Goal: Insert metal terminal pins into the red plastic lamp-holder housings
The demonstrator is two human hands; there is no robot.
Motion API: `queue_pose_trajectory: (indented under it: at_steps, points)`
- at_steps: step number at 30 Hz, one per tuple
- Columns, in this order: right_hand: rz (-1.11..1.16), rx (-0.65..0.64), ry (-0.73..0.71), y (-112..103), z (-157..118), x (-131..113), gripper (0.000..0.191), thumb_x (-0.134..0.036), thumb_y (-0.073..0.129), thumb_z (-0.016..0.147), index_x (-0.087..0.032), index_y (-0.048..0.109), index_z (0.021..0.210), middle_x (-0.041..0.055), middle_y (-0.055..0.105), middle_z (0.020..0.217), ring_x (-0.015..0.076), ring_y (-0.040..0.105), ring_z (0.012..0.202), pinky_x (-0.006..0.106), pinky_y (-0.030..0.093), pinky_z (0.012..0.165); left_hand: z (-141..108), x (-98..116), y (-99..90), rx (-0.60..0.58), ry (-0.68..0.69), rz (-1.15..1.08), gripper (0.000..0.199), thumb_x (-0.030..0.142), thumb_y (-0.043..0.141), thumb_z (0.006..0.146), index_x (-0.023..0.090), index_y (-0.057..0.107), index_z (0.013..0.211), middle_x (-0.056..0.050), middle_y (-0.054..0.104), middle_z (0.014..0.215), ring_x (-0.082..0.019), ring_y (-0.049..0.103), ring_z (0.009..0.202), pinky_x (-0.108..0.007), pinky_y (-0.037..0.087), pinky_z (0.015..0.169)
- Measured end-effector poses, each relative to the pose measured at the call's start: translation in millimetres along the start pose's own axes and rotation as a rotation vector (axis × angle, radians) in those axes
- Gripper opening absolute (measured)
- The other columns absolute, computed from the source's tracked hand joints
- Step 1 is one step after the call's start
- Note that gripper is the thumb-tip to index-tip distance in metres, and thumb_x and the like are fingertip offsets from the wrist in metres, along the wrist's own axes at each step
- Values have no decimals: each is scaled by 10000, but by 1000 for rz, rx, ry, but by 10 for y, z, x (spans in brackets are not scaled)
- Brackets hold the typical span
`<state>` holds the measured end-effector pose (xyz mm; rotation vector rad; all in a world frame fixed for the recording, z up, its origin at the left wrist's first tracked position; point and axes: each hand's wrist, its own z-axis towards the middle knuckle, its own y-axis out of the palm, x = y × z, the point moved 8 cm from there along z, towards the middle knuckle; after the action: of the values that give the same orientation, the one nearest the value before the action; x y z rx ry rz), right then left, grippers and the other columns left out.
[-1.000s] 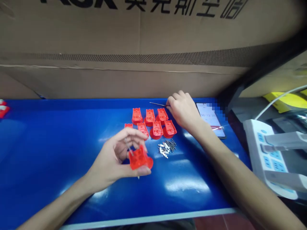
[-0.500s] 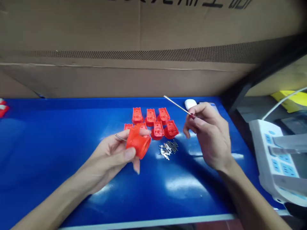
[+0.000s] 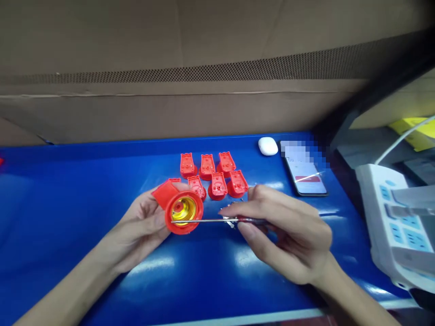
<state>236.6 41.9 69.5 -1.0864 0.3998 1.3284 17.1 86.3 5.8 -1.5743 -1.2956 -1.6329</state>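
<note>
On my feed the left hand (image 3: 141, 224) is curled around a red plastic cap (image 3: 183, 213), cradling it with the fingers partly closed and the thumb side out of my sight behind the part. The cap's round open end faces up toward the camera, showing a gold-coloured metal insert (image 3: 181, 210) inside, and a flat red tab sticks out at its upper left. The right hand (image 3: 288, 235) is closed in a pinch on a thin steel-shafted tool (image 3: 207, 221) with a dark red handle, and its shaft runs level across the cap's mouth. I can't tell whether the tip touches the insert. Both hands hover just above a blue table (image 3: 68, 194). Right behind them sit seven red plastic parts (image 3: 207, 165) in two loose rows, one almost hidden by the held cap. A small heap of metal pins (image 3: 227, 217) lies under the tool, mostly blocked by the right fingers. Farther right are a white rounded case (image 3: 268, 146) and a phone (image 3: 304, 174), its top pixelated out. Off the table's right side sits a white power strip (image 3: 390, 213), and a large cardboard box (image 3: 170, 45) stands along the back edge.
</note>
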Motion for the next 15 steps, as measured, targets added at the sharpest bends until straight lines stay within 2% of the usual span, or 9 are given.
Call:
queue_pose_trajectory:
  at_steps: [3, 8, 11, 15]
  points:
    - [-11, 58, 16, -46, -13, -2, 274, -126, 676, 1004, -229, 776, 1238, 43, 681, 857, 203, 588, 739, 377, 462, 661, -8, -87, -46, -19, -86, -130, 461, 388, 983, 807, 278, 814, 1222, -94, 829, 1095, -229, 819, 881, -289, 701, 744]
    - [-62, 58, 7, -49, -40, -31, 233, -142, 724, 1020, -241, 781, 1223, 20, 660, 833, 172, 577, 702, 361, 476, 652, -5, -81, -113, -35, -28, -174, 400, 194, 981, 786, 307, 830, 1139, -46, 818, 1171, -181, 817, 936, -218, 675, 779]
    - [-79, 47, -16, -19, -41, -74, 241, -131, 741, 1014, -240, 778, 1226, -3, 610, 788, 151, 550, 643, 336, 479, 610, 9, -43, -107, -47, 20, -148, 383, 170, 972, 795, 300, 834, 1128, -47, 808, 1241, -187, 818, 997, -218, 675, 805]
    - [-106, 39, -21, 7, -30, -98, 230, -115, 751, 1000, -224, 779, 1201, -10, 574, 765, 145, 533, 613, 321, 467, 566, 19, 10, -82, -48, 56, -124, 374, 179, 980, 790, 303, 843, 1116, -44, 813, 1238, -192, 823, 987, -236, 684, 809]
